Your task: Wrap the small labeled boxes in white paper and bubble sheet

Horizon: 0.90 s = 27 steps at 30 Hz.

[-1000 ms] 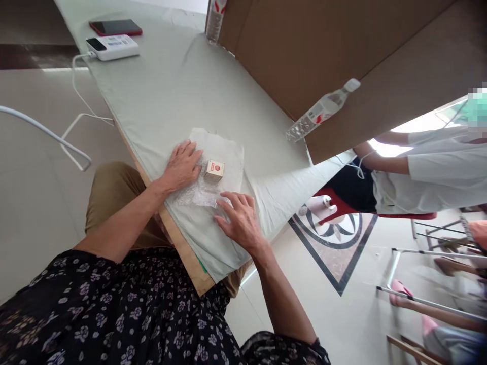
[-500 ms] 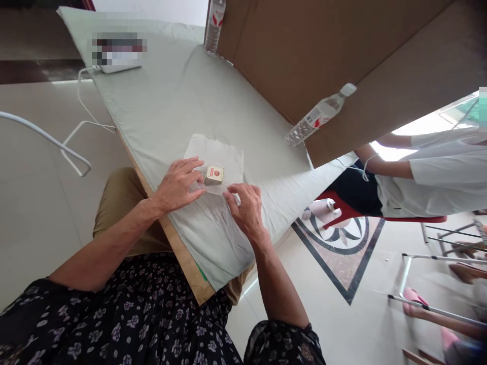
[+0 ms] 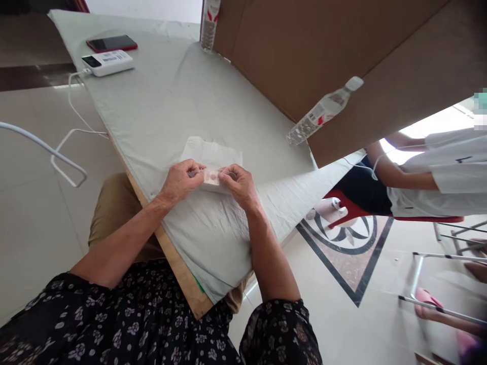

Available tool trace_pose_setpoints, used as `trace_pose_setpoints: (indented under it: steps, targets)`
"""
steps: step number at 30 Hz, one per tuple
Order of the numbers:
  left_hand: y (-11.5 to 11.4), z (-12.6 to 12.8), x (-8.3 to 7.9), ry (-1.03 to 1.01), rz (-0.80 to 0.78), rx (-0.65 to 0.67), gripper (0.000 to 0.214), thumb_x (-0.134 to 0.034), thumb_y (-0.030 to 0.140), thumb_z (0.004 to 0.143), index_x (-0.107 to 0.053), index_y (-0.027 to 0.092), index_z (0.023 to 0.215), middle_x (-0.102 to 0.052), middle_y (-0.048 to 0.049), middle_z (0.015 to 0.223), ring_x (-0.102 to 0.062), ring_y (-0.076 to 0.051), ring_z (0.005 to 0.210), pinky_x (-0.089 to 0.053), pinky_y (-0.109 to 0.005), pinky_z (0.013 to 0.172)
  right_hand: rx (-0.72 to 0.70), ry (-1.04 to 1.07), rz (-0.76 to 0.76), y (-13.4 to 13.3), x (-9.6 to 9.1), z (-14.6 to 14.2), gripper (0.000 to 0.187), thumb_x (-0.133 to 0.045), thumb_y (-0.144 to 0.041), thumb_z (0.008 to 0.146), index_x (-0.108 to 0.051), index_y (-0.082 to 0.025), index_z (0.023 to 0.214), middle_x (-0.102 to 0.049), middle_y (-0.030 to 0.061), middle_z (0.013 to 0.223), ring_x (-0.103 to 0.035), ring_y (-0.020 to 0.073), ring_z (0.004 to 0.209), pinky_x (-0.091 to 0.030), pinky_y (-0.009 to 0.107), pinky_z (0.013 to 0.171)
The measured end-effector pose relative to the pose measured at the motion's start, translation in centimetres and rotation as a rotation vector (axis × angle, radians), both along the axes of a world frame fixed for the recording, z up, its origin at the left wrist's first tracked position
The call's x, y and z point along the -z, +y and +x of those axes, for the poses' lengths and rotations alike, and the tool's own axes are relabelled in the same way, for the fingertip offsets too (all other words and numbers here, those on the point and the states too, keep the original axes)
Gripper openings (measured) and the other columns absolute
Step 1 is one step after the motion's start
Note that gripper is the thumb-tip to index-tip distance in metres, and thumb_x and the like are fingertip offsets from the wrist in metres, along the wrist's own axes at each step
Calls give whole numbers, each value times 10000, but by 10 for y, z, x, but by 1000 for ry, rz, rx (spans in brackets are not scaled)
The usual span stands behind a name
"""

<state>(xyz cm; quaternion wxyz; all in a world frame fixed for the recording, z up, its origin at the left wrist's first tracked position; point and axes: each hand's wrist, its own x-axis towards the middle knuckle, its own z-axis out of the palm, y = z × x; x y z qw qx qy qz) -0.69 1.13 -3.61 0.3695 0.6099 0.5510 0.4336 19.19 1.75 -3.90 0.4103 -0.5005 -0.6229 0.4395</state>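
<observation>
A small box (image 3: 211,177) with red print lies on a thin white sheet of paper (image 3: 211,150), near the table corner in front of me. The near part of the sheet is folded up over the box, and the red print shows faintly through it. My left hand (image 3: 183,178) pinches the folded paper at the box's left end. At the right end my right hand (image 3: 236,183) pinches the same fold, thumb and fingers together. Both hands hide the ends of the box.
A white power bank (image 3: 114,65) with a cable and a phone (image 3: 114,43) lie at the far left of the cloth-covered table (image 3: 160,101). One plastic bottle (image 3: 323,111) leans against a cardboard panel (image 3: 304,56); another bottle (image 3: 209,25) stands farther back. A person (image 3: 414,162) sits at the right.
The sheet's near edge has come up over the box, which lay uncovered before. Both hands have closed from loose, spread fingers into pinches on the paper and moved closer together.
</observation>
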Motion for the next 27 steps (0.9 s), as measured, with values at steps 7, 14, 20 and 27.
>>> trace_pose_setpoints:
  steps: [7, 14, 20, 27]
  targets:
    - [-8, -5, 4, -64, -39, 34, 88, -646, 254, 703, -592, 198, 744, -790, -73, 961, -736, -207, 879, -528, -285, 737, 84, 10, 0, -23, 6, -8, 234, -704, -437, 809, -609, -228, 763, -697, 9, 836, -591, 151, 760, -465, 300, 732]
    - [-10, -7, 3, -72, -101, 105, 414, -701, 371, 733, -695, 165, 1091, -782, -65, 975, -693, -178, 823, -552, -306, 803, 160, -16, 27, -33, 10, -15, 205, -661, -424, 821, -608, -227, 801, -676, -7, 771, -589, 145, 720, -469, 294, 698]
    - [-7, -8, 2, 8, -109, 95, 392, -678, 394, 742, -714, 172, 1064, -764, -48, 926, -680, -185, 816, -547, -311, 801, 283, -215, 235, -33, 11, -6, 143, -578, -360, 912, -630, -227, 908, -735, 54, 914, -667, 203, 868, -519, 380, 839]
    - [-5, -8, 1, 42, -108, 132, 411, -677, 430, 751, -718, 174, 1070, -749, -43, 906, -668, -190, 814, -544, -318, 810, 127, -753, 632, -72, -9, -15, 195, -527, -254, 1047, -711, -242, 1109, -773, 92, 1156, -679, 248, 1103, -451, 411, 967]
